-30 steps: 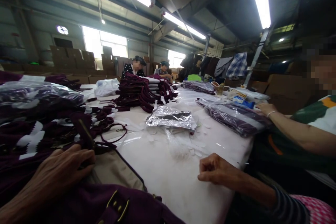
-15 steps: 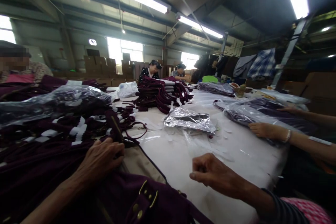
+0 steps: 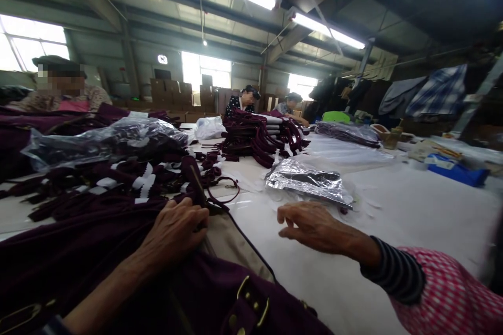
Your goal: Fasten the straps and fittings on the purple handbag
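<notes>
A dark purple bag (image 3: 204, 285) with brass buckles lies in front of me, its zipped mouth showing a beige lining (image 3: 231, 243). My left hand (image 3: 176, 225) is closed on the edge of that mouth, fingers curled over the fabric. My right hand (image 3: 304, 222) hovers over the white table, thumb and fingers apart and slightly bent, with nothing in it. Just beyond it lies a silvery plastic packet (image 3: 308, 180) with something dark inside. A thin purple strap loop (image 3: 228, 188) lies beside the bag's far end.
Purple straps with white wrappings (image 3: 129, 178) are heaped at left, below a clear plastic bag (image 3: 113, 136). A stack of purple bags (image 3: 263, 136) stands mid-table. A blue box (image 3: 458, 170) is at right. Several co-workers sit across the table, one person (image 3: 65, 84) at far left.
My right hand has loosened from a closed curl, its fingers now apart. A co-worker's arms and the plastic-wrapped purple item at right are gone from view. My left hand keeps its grip.
</notes>
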Tool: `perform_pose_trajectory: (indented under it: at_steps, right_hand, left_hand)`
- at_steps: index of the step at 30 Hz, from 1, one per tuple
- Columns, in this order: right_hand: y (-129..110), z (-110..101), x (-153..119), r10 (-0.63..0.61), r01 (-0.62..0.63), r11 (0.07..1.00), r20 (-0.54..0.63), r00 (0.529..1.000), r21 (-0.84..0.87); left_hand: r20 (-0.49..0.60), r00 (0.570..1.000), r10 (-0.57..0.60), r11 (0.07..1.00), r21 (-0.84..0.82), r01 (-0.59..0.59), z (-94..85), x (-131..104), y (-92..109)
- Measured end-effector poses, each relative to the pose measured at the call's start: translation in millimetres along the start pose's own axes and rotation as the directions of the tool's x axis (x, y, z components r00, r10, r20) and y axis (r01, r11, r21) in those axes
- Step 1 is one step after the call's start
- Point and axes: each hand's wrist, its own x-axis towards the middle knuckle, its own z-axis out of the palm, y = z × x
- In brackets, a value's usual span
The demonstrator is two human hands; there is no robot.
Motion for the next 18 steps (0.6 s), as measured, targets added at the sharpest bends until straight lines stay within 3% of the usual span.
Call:
perform_pose_trajectory:
  at_steps: [2, 5, 8, 14, 18]
  right_hand:
    - [0, -1, 8, -0.083, 0.076, 0.990, -0.062, 0.995, -0.115]
    - [3, 0, 16, -0.147, 0.137, 0.959, -0.022, 0.989, -0.249]
    - [13, 0, 20, -0.180, 0.175, 0.966, -0.009, 0.984, -0.191]
    - [34, -8, 7, -0.219, 0.219, 0.976, -0.172, 0.960, -0.023]
    - [25, -3, -17, -0.286, 0.291, 0.955, -0.087, 0.954, 0.053]
  left_hand:
    - [-0.015, 1.000, 0.010, 1.000, 0.013, -0.010, 0.5, 0, -1]
    - [-0.017, 1.000, 0.022, 0.999, 0.025, -0.022, 0.7, 0, -2]
    - [-0.036, 0.999, 0.023, 1.000, 0.011, -0.023, 1.6, 1, -3]
    - [-0.012, 0.999, 0.051, 0.998, 0.021, -0.051, 4.3, 4, -9]
    - [0.008, 0.999, 0.043, 0.999, 0.022, -0.043, 4.9, 5, -11]
